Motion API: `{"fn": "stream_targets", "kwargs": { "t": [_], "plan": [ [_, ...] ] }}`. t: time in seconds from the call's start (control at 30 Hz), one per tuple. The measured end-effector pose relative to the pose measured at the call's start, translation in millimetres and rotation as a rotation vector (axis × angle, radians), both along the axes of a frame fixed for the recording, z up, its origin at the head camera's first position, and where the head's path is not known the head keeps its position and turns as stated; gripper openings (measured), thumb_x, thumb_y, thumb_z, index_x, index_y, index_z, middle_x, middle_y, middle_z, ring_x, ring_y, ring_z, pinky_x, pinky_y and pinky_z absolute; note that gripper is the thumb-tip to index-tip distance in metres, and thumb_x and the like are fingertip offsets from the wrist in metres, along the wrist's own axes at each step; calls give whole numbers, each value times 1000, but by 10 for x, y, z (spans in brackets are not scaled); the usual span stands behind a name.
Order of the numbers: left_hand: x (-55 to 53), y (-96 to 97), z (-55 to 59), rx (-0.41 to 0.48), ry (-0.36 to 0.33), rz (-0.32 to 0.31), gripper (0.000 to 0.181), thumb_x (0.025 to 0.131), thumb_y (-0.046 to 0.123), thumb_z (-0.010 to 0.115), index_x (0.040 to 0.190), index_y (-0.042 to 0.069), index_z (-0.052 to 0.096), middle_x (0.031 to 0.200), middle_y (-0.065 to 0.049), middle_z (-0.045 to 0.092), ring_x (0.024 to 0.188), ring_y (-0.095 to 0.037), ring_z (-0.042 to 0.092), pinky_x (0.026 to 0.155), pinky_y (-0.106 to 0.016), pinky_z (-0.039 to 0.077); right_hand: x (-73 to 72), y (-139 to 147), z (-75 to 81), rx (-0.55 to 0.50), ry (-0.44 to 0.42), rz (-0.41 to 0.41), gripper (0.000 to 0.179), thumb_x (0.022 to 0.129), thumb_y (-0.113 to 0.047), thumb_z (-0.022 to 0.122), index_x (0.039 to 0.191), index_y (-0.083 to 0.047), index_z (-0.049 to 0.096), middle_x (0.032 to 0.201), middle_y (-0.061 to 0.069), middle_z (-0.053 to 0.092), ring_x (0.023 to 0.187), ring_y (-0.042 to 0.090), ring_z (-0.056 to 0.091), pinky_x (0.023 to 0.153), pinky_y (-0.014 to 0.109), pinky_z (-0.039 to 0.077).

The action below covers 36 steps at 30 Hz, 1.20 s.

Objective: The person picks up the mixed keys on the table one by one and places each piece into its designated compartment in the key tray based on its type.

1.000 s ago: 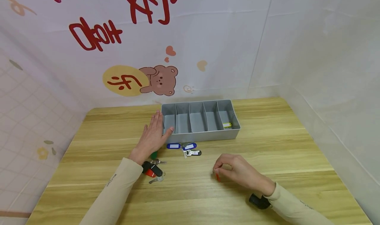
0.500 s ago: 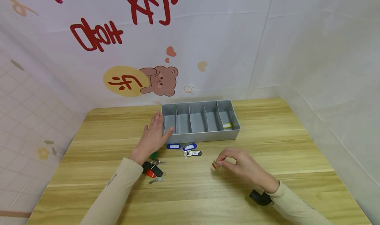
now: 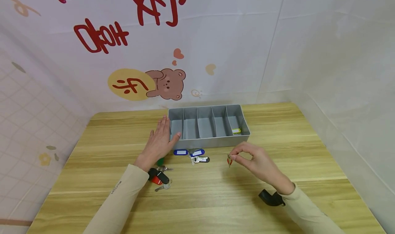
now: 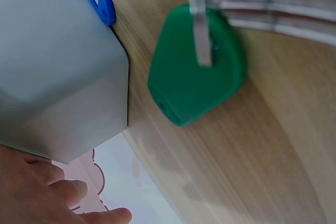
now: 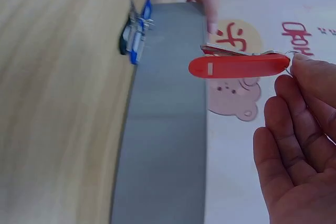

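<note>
the right hand (image 3: 261, 165) pinches a red key tag (image 5: 239, 67) and its key (image 5: 223, 50), held up in front of the gray five-compartment tray (image 3: 213, 143). the left hand (image 3: 158, 143), fingers straight, touches the tray's left end. two blue key tags (image 3: 180, 152) lie just before the tray; a yellow key tag (image 3: 236, 131) lies in its rightmost compartment.

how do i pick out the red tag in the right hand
Find the grey tray on the table, then the right hand in front of its right end. The red tag hangs in that hand's pinch. It alone is held up; the other red tag lies by the left sleeve.
</note>
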State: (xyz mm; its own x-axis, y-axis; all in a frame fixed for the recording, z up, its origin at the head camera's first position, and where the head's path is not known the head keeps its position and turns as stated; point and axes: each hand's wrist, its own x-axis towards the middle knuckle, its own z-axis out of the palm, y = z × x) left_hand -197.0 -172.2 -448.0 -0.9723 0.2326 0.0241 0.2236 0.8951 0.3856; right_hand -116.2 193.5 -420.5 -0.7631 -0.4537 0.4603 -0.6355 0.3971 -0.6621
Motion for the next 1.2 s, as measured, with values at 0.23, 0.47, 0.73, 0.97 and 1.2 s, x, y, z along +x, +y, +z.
{"fn": "stream_targets", "kwargs": {
  "t": [0.23, 0.47, 0.73, 0.97, 1.2],
  "plan": [
    [15, 6, 26, -7, 1, 0, 93, 106, 63, 39, 164, -3, 7, 173, -16, -1, 158, -37, 6, 117, -73, 18, -36, 36, 156, -39, -42, -100, 23, 90, -1, 79, 98, -22, 77, 98, -10, 73, 93, 9, 68, 87, 21, 52],
    [12, 6, 23, -3, 12, 2, 92, 106, 61, 41, 164, -4, 9, 173, -17, 0, 158, -38, 7, 116, -73, 18, -93, 81, 266, -110, -75, -158, 20, 90, 1, 78, 97, -18, 78, 99, -4, 74, 98, 9, 68, 94, 18, 50],
    [13, 4, 14, -1, 10, 3, 94, 105, 63, 39, 164, -3, 8, 173, -16, -1, 159, -35, 3, 117, -73, 18, -204, 157, 317, -203, -93, -171, 14, 94, 5, 72, 101, -7, 76, 103, 9, 74, 100, 8, 67, 95, 19, 50],
    [3, 5, -1, 3, 10, 1, 92, 106, 61, 40, 164, -4, 9, 173, -17, 1, 158, -38, 8, 117, -73, 18, -288, 183, 348, -239, -121, -206, 8, 95, 2, 72, 101, -2, 74, 103, 13, 73, 99, 9, 67, 95, 18, 50],
    [7, 18, 13, -1, 2, 6, 92, 106, 61, 40, 164, -4, 9, 173, -16, -1, 158, -38, 8, 117, -72, 19, -364, 156, 371, -231, -152, -250, 9, 97, -7, 73, 105, -6, 76, 105, 9, 74, 102, 8, 68, 97, 19, 48]
  ]
}}
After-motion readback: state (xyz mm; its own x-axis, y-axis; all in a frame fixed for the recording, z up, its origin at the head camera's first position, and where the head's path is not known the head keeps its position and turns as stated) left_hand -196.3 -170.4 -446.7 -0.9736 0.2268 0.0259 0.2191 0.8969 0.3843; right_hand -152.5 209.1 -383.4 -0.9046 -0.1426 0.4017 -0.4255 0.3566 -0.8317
